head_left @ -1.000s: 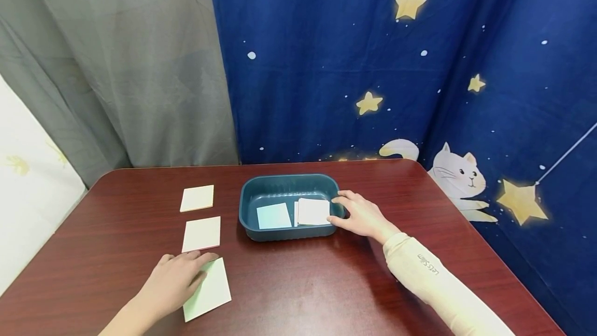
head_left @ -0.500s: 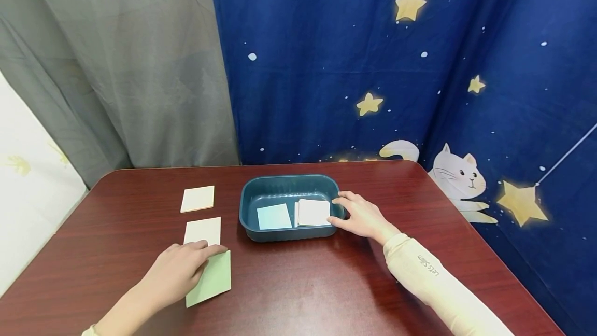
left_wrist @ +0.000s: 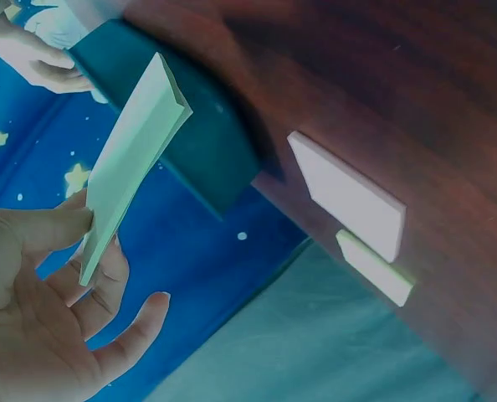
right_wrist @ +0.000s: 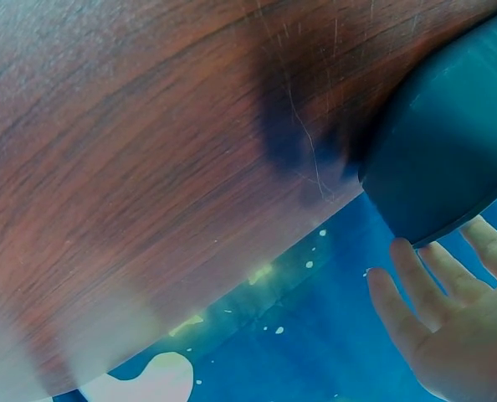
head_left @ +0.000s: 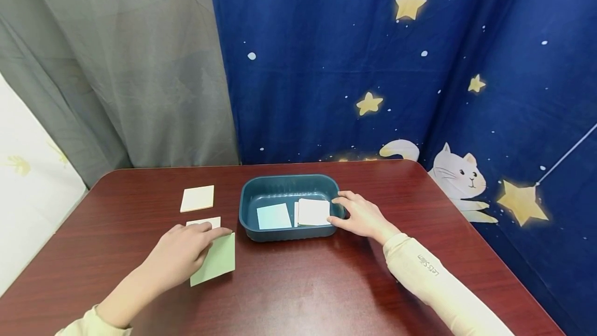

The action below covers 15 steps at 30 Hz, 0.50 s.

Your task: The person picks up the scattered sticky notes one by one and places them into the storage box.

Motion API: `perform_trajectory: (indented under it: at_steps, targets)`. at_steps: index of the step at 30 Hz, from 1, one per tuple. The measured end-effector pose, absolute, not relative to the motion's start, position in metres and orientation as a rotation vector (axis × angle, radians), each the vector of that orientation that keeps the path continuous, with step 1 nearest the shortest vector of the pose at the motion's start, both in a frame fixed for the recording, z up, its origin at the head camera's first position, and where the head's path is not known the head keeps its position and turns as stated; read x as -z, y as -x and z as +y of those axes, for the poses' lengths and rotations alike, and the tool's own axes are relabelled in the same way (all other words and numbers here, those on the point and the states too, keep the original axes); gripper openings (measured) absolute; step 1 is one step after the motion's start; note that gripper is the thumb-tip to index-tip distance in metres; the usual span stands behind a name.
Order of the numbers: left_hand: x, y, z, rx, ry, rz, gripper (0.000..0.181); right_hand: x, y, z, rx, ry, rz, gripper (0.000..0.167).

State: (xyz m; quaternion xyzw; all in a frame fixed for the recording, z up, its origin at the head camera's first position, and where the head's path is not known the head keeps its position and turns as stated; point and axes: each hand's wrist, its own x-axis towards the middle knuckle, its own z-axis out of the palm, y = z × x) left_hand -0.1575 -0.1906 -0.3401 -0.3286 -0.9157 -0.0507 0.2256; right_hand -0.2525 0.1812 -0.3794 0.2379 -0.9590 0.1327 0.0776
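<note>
My left hand (head_left: 182,253) pinches a pale green sticky note pad (head_left: 219,258) between thumb and fingers. In the left wrist view, the pad (left_wrist: 130,163) is raised and tilted, with several layers at its edge. Two more pads lie flat on the table beyond that hand: a pinkish-white one (head_left: 210,221), partly covered by it, and a cream one (head_left: 198,198). My right hand (head_left: 361,215) rests at the right end of a dark teal bin (head_left: 289,234), relaxed fingers over its rim. Inside lie a light blue pad (head_left: 273,217) and a white stack (head_left: 314,212).
The dark red wooden table (head_left: 298,294) ends at its back edge against a grey curtain (head_left: 158,66) and a blue starry curtain (head_left: 326,66). The bin stands between my two hands, toward the back.
My left hand has lifted the green pad off the table and carried it forward and slightly right, over part of the pinkish-white pad. My right hand and the bin have stayed put.
</note>
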Motion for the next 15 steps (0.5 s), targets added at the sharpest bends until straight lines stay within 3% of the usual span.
perform_trajectory:
  at_steps: [15]
  targets:
    - [0.314,0.172,-0.17,0.111,0.934,-2.497,0.035,0.377,0.25,0.181,-0.421,-0.705,-2.887,0.055]
